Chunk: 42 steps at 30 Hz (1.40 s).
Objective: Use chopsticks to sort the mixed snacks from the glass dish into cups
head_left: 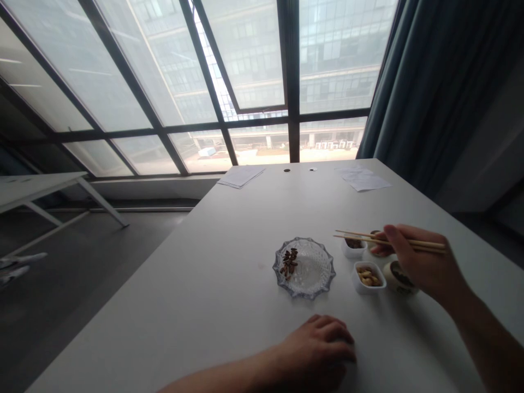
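My right hand [426, 262] is closed around a pair of wooden chopsticks [356, 236], whose tips point left, with nothing visible between them. The tips hover above and left of a small white cup [353, 248] of dark bits. A second white cup [367, 277] holds pale tan pieces that look like nuts. Two round jars stand partly hidden under my right hand, one in front [403, 289] and one behind. A scalloped glass plate [323, 284] carries several dark brown elongated pieces [290, 263] on its left side. Below it, my left hand [323, 346] rests loosely bent on the table, nothing visible in it.
The white table [221, 284] stretches toward the windows. Papers lie at its far left [241, 176] and far right [362, 178], with two round holes between them. A blue curtain [409, 93] hangs at the right. Another white table [36, 188] stands at the left.
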{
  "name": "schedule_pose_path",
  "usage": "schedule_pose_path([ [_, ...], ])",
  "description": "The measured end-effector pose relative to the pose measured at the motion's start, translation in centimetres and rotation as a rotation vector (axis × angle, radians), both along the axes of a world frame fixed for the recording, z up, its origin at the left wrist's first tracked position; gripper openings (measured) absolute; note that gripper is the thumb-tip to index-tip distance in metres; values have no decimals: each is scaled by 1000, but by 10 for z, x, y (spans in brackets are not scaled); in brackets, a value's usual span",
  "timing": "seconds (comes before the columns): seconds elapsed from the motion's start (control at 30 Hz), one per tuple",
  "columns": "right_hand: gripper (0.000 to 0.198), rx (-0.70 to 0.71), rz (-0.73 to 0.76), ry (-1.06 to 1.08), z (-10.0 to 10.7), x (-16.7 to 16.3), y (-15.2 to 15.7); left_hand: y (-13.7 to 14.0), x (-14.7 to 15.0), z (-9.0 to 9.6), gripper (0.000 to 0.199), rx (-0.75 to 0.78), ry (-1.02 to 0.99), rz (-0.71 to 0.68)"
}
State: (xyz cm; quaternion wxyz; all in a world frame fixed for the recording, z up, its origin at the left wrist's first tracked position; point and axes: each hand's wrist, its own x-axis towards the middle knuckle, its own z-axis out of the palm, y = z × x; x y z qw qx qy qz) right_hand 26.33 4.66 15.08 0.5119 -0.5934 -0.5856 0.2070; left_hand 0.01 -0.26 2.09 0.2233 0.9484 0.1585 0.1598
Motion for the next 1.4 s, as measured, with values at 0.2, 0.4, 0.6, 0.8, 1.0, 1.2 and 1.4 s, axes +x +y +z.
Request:
schedule_pose_path([
  [0.2, 41, -123, 431, 89, -33, -41, 6, 0, 1, 0, 24, -4, -2, 6],
  [0.4, 43, -184, 459, 111, -69, -56, 17, 1, 2, -3, 23, -4, 10, -1],
  [0.6, 47, -215, 409, 345, -86, -63, 21, 1, 2, 4, 25, -27, 25, -16],
  [0.8, 49, -199, 260, 419, -85, -69, 22, 1, 2, 4, 25, -42, 31, -4],
  [1.0, 51, -135, 163, 412, -49, -51, 21, 1, 2, 3, 24, -28, 29, -10],
  [1.2, 41, 25, -129, 234, 9, 1, 8, 1, 2, 2, 24, -40, 38, -11],
  [1.4, 38, -43, -168, 77, 11, 42, 7, 0, 1, 3, 26, -45, 36, -10],
])
